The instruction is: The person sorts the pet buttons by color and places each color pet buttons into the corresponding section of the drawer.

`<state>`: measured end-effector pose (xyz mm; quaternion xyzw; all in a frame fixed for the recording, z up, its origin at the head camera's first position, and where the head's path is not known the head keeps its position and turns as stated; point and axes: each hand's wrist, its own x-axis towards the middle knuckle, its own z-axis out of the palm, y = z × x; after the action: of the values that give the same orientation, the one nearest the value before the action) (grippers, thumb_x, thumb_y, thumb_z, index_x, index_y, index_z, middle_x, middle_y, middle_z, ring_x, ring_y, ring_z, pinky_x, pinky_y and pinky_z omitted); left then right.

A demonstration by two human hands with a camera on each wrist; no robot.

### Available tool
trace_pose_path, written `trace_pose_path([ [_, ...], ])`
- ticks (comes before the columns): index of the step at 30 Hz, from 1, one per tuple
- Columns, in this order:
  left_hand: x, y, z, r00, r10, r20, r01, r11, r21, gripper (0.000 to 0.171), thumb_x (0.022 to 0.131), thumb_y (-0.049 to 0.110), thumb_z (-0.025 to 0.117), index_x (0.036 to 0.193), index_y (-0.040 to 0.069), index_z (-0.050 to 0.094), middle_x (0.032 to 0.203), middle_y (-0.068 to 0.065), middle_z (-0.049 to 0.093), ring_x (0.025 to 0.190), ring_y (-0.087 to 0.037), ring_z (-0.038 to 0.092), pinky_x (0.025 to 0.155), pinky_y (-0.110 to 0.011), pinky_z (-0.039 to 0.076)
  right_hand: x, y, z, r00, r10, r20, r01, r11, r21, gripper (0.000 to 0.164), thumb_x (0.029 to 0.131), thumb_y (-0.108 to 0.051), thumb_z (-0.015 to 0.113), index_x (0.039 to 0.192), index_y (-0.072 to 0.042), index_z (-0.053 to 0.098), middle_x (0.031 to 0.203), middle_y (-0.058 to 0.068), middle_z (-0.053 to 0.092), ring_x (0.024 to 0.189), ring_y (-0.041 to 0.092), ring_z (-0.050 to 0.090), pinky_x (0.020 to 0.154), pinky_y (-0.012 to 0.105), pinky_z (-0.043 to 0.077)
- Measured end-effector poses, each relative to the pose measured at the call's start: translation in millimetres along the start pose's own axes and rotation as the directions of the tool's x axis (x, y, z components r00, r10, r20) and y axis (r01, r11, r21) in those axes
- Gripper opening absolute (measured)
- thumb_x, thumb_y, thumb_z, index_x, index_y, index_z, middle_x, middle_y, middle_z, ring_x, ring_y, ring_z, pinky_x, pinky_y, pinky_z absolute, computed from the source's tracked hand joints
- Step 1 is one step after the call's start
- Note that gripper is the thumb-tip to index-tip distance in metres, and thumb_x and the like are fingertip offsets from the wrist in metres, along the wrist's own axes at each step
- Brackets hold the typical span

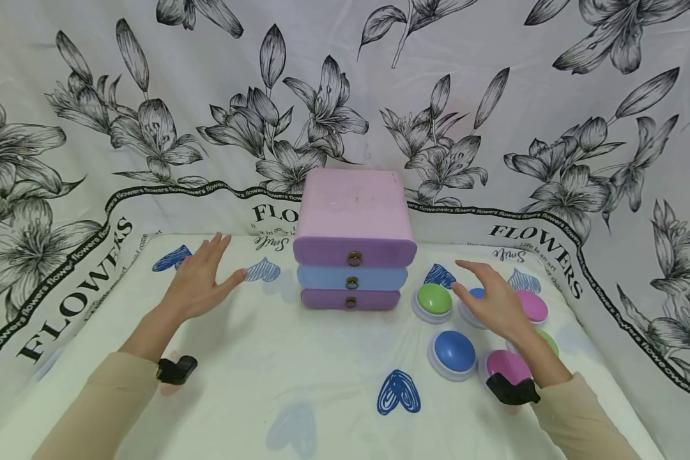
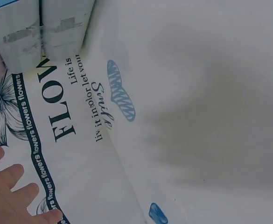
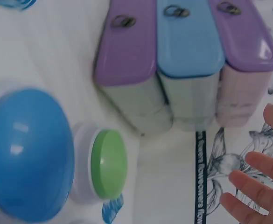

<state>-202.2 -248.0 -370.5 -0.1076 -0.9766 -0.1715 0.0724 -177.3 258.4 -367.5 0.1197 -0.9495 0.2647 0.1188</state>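
Both hands hover over the cloth, fingers extended and holding nothing. My left hand (image 1: 198, 281) is left of a small drawer box (image 1: 353, 211) with a pink top and purple and blue drawer fronts, each with a ring pull. My right hand (image 1: 491, 300) is above a group of round domed buttons on white bases, right of the box. Among them are a green button (image 1: 434, 299), a blue button (image 1: 455, 351) and a magenta button (image 1: 508, 367). Partly behind the hand are another blue one, a magenta one (image 1: 532, 306) and a green one. The right wrist view shows the drawer fronts (image 3: 190, 42) closed.
A white cloth (image 1: 236, 383) with printed hearts covers the surface. Behind it hangs a floral fabric (image 1: 333, 38) with black lettering. A black band (image 1: 177, 370) is on the left wrist, and another (image 1: 513, 390) is on the right.
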Motion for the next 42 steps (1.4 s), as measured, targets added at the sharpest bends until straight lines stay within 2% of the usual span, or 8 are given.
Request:
trace_pose_path([
  [4, 3.8, 2.1, 2.8, 1.0, -0.023, -0.009, 0.021, 0.99, -0.138, 0.078, 0.092, 0.051, 0.045, 0.149, 0.01, 0.011, 0.153, -0.018, 0.01, 0.137, -0.043, 0.012, 0.105, -0.068, 0.014, -3.0, -12.6, 2.9, 0.999, 0.045, 0.013, -0.046, 0.993, 0.107, 0.044, 0.091, -0.036, 0.056, 0.128, -0.012, 0.053, 0.126, 0.011, 0.055, 0.116, 0.031, 0.05, 0.094, 0.052, 0.044],
  [8, 6.5, 6.0, 4.5, 0.999, -0.051, -0.015, 0.045, 0.967, -0.252, 0.077, 0.092, 0.05, 0.046, 0.149, 0.01, 0.012, 0.153, -0.018, 0.009, 0.137, -0.043, 0.012, 0.105, -0.067, 0.015, -5.5, -25.1, 7.0, 0.999, 0.031, -0.011, -0.028, 0.981, 0.194, 0.038, 0.092, -0.033, 0.057, 0.123, -0.012, 0.056, 0.118, 0.006, 0.06, 0.109, 0.022, 0.055, 0.091, 0.046, 0.048],
  [15, 10.4, 14.2, 5.7, 0.995, -0.093, -0.035, 0.074, 0.927, -0.368, 0.073, 0.093, 0.048, 0.046, 0.149, 0.012, 0.015, 0.152, -0.018, 0.015, 0.136, -0.043, 0.016, 0.105, -0.066, 0.02, -6.2, -39.3, 18.9, 0.998, 0.016, -0.059, 0.0, 0.965, 0.264, 0.03, 0.093, -0.031, 0.055, 0.118, -0.016, 0.061, 0.111, 0.0, 0.065, 0.099, 0.013, 0.059, 0.082, 0.024, 0.051],
  [19, 12.5, 20.4, 4.7, 0.992, -0.123, -0.015, 0.105, 0.898, -0.426, 0.073, 0.093, 0.051, 0.045, 0.149, 0.017, 0.014, 0.152, -0.016, 0.016, 0.136, -0.042, 0.019, 0.106, -0.062, 0.024, -6.2, -46.9, 26.0, 0.997, 0.018, -0.07, 0.005, 0.951, 0.309, 0.028, 0.093, -0.028, 0.056, 0.117, -0.017, 0.062, 0.11, -0.002, 0.067, 0.096, 0.01, 0.06, 0.077, 0.015, 0.05],
  [24, 16.2, 27.0, 3.5, 0.99, -0.14, 0.031, 0.136, 0.847, -0.514, 0.073, 0.091, 0.055, 0.044, 0.149, 0.022, 0.013, 0.153, -0.013, 0.015, 0.136, -0.04, 0.021, 0.104, -0.06, 0.03, -5.8, -58.9, 32.6, 0.998, 0.044, -0.05, -0.023, 0.928, 0.371, 0.029, 0.092, -0.029, 0.057, 0.118, -0.018, 0.062, 0.109, -0.002, 0.067, 0.097, 0.012, 0.061, 0.076, 0.019, 0.052],
  [28, 21.2, 32.1, 4.2, 0.992, -0.123, 0.037, 0.121, 0.808, -0.577, 0.072, 0.091, 0.053, 0.046, 0.149, 0.023, 0.015, 0.154, -0.011, 0.015, 0.136, -0.039, 0.022, 0.103, -0.059, 0.032, -4.5, -68.4, 37.5, 0.998, 0.056, -0.02, -0.043, 0.908, 0.417, 0.031, 0.092, -0.031, 0.056, 0.12, -0.019, 0.061, 0.11, -0.002, 0.066, 0.099, 0.012, 0.06, 0.077, 0.022, 0.052],
  [33, 27.2, 40.0, 3.2, 0.996, -0.085, 0.04, 0.092, 0.774, -0.626, 0.07, 0.091, 0.047, 0.051, 0.149, 0.024, 0.018, 0.153, -0.008, 0.016, 0.137, -0.036, 0.022, 0.103, -0.059, 0.032, -0.8, -76.9, 44.0, 0.998, 0.054, -0.011, -0.043, 0.899, 0.436, 0.034, 0.093, -0.032, 0.055, 0.124, -0.021, 0.058, 0.115, -0.004, 0.064, 0.101, 0.012, 0.059, 0.08, 0.026, 0.052],
  [42, 39.2, 53.9, 0.4, 0.995, -0.091, 0.044, 0.096, 0.719, -0.688, 0.066, 0.092, 0.043, 0.051, 0.148, 0.023, 0.022, 0.152, 0.001, 0.022, 0.137, -0.026, 0.026, 0.109, -0.055, 0.026, 8.7, -90.1, 55.8, 0.998, 0.051, -0.027, -0.032, 0.882, 0.471, 0.03, 0.092, -0.029, 0.057, 0.121, -0.021, 0.06, 0.115, -0.006, 0.064, 0.098, 0.01, 0.06, 0.08, 0.032, 0.054],
])
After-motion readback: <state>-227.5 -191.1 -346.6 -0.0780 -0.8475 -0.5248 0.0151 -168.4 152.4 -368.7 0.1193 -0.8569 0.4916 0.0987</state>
